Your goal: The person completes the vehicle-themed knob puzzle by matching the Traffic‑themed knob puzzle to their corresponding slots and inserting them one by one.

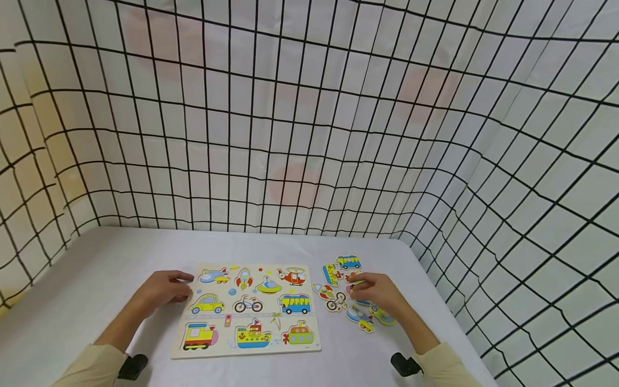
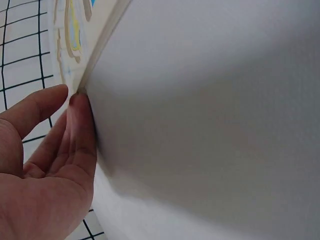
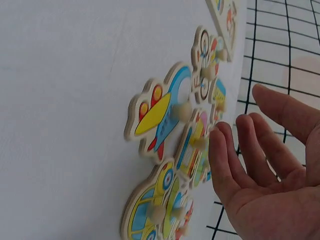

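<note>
A wooden peg-puzzle board (image 1: 223, 352) printed with vehicles lies flat on the table. My left hand (image 1: 162, 290) is at its left side; in the left wrist view the straight fingertips (image 2: 79, 107) meet the board's edge, thumb apart. Over a cluster of loose knobbed pieces right of the board hovers my right hand (image 1: 379, 293). Its fingers are loosely bent, with nothing visible between them. Below lie an airplane piece (image 3: 167, 107), a yellow car piece (image 3: 142, 215) and a bicycle piece (image 3: 201, 55). Some pieces are partly hidden by the right hand in the head view.
A blue bus piece (image 1: 348, 262) lies at the back of the cluster, near a ship piece (image 1: 331, 274) and a rocket piece (image 1: 323, 291). White cloth covers the table (image 1: 121, 252). Black grid netting (image 1: 271, 161) over white sheeting surrounds its back and sides.
</note>
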Motion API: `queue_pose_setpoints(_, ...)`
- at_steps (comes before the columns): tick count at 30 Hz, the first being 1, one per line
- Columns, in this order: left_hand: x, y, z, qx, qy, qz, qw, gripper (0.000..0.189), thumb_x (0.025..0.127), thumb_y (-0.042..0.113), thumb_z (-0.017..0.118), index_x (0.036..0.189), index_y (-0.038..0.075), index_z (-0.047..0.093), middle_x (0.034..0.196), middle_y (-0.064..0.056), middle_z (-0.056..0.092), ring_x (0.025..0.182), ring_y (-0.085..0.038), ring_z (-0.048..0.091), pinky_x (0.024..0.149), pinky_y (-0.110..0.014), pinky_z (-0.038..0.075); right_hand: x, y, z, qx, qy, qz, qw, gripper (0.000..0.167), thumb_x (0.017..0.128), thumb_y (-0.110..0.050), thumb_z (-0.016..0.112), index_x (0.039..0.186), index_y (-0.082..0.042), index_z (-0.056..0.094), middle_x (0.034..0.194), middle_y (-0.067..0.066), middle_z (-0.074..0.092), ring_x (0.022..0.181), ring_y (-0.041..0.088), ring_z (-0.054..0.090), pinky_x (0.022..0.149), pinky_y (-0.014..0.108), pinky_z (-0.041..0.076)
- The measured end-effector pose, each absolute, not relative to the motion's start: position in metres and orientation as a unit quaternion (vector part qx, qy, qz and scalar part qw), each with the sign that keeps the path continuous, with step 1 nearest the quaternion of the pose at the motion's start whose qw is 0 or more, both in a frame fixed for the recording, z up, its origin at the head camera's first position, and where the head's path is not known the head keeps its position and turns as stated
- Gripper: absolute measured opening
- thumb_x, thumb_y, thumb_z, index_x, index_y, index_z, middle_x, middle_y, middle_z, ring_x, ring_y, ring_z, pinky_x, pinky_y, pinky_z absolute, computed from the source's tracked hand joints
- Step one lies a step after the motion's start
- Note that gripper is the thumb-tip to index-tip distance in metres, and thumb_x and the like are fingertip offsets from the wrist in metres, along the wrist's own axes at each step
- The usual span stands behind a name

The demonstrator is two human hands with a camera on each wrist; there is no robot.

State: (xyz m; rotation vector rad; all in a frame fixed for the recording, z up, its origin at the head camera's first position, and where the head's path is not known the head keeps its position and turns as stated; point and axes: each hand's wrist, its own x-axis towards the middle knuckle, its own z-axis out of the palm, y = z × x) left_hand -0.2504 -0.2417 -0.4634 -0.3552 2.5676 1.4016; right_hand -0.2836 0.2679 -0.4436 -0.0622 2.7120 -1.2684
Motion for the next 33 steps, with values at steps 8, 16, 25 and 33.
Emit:
queue_pose_setpoints(8, -0.249, -0.242, -0.468, -0.117, 0.874, 0.466, 0.07, 0.052, 0.079, 0.015, 0.079, 0.126, -0.003, 0.066, 0.101, -0.016, 0.072, 0.077, -0.022, 0.062, 0.07, -0.029, 0.055, -0.283, 0.293, -0.448, -0.027, 0.905, -0.414, 0.097, 0.032, 0.084, -0.015, 0.08, 0.115, -0.009, 0.075, 0.102, 0.005, 0.074, 0.091, 0.016, 0.066, 0.081, 0.033, 0.057)
queue_pose_setpoints(16, -0.25, -0.242, -0.473, -0.125, 0.871, 0.472, 0.061, 0.052, 0.079, 0.016, 0.079, 0.127, -0.001, 0.066, 0.094, -0.011, 0.074, 0.078, -0.022, 0.062, 0.07, -0.029, 0.055, -0.279, 0.308, -0.455, -0.028, 0.899, -0.42, 0.122, 0.033, 0.084, -0.016, 0.08, 0.114, -0.005, 0.075, 0.093, 0.004, 0.074, 0.084, 0.017, 0.069, 0.076, 0.032, 0.056)
queue_pose_setpoints(25, -0.255, -0.247, -0.482, -0.136, 0.858, 0.491, 0.071, 0.053, 0.079, 0.019, 0.081, 0.128, 0.003, 0.067, 0.106, -0.017, 0.076, 0.086, -0.024, 0.064, 0.076, -0.032, 0.055, -0.278, 0.315, -0.461, -0.04, 0.898, -0.419, 0.127, 0.031, 0.082, -0.015, 0.081, 0.11, -0.004, 0.076, 0.091, 0.004, 0.075, 0.081, 0.016, 0.067, 0.073, 0.031, 0.054)
queue_pose_setpoints(33, -0.257, -0.253, -0.485, -0.152, 0.849, 0.499, 0.08, 0.052, 0.08, 0.024, 0.078, 0.128, 0.005, 0.068, 0.119, -0.023, 0.07, 0.095, -0.028, 0.064, 0.086, -0.041, 0.051, -0.275, 0.306, -0.461, -0.068, 0.889, -0.428, 0.146, 0.033, 0.082, -0.016, 0.082, 0.111, -0.003, 0.075, 0.091, 0.006, 0.077, 0.085, 0.015, 0.07, 0.079, 0.03, 0.052)
